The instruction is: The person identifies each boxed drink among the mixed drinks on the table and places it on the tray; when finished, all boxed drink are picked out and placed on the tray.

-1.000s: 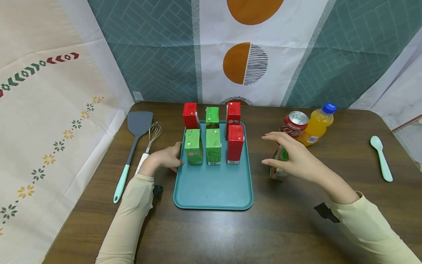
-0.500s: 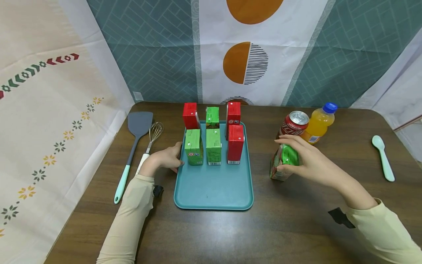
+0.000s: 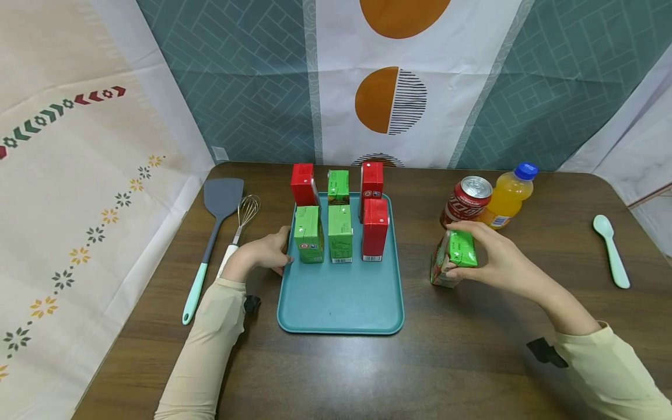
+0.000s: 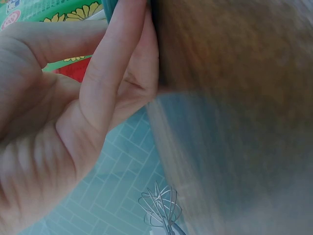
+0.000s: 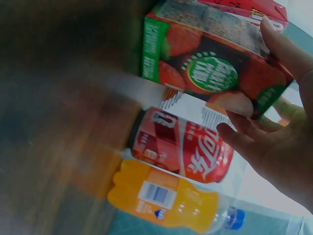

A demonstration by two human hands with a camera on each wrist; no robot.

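Observation:
My left hand (image 3: 265, 252) pinches the left rim of a teal tray (image 3: 341, 303); in the left wrist view its fingers (image 4: 110, 63) bend at the tray's edge. Green juice cartons (image 3: 340, 233) and red cartons (image 3: 375, 230) stand on the tray in rows toward its far end. To the right of the tray, my right hand (image 3: 499, 256) grips the upper part of an upright juice carton (image 3: 462, 249) with a green top, thumb on the near side and fingers on the far side. Strawberry pictures and a dark label show on this carton (image 5: 210, 68) in the right wrist view.
Behind the right hand stand a red soda can (image 3: 466, 201) and an orange drink bottle (image 3: 506, 198) with a blue cap. A mint spoon (image 3: 610, 251) lies far right. Left of the tray are a spatula (image 3: 210, 233) and a whisk (image 3: 244, 216). Fabric hangs behind the table.
My right hand has moved right and closed round the juice carton, which stays standing on the table. The left hand and the tray have stayed in place.

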